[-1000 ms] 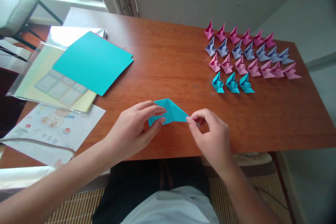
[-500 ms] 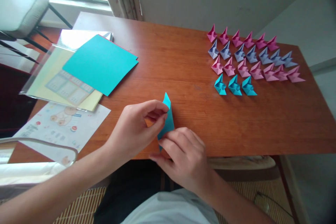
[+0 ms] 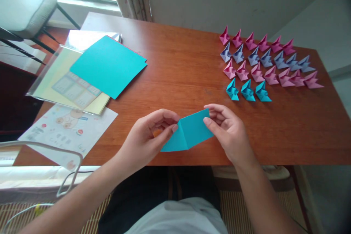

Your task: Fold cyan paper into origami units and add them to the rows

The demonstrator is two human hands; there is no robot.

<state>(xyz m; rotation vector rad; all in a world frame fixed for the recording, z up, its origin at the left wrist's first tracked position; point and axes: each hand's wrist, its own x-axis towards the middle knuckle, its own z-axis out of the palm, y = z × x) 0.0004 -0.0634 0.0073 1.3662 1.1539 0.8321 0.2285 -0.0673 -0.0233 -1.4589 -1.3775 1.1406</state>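
Observation:
A turquoise sheet of paper [image 3: 195, 128], creased across its middle, is held up just above the near part of the table. My left hand [image 3: 149, 135] pinches its left part between thumb and fingers, close to the crease. On the other side, my right hand [image 3: 229, 129] grips the right end with the thumb in front and the fingers behind. Beyond the right hand stand folded turquoise paper pieces [image 3: 248, 90] in a short row. Behind them are rows of light pink [image 3: 257, 72], lavender [image 3: 253, 57] and deep pink [image 3: 250, 41] folded pieces.
Turquoise square sheets [image 3: 109, 65] lie at the left on a clear plastic packet [image 3: 44, 80] with yellowish paper inside. A printed sheet [image 3: 68, 128] sits nearer me. A chair [image 3: 27, 7] stands past the table's left end, and a pale curved cable [image 3: 55, 146] crosses the lower left.
The narrow folded turquoise paper has been opened out to a wider strip with a crease. My right hand has moved up and right to its right end; my left hand still pinches it.

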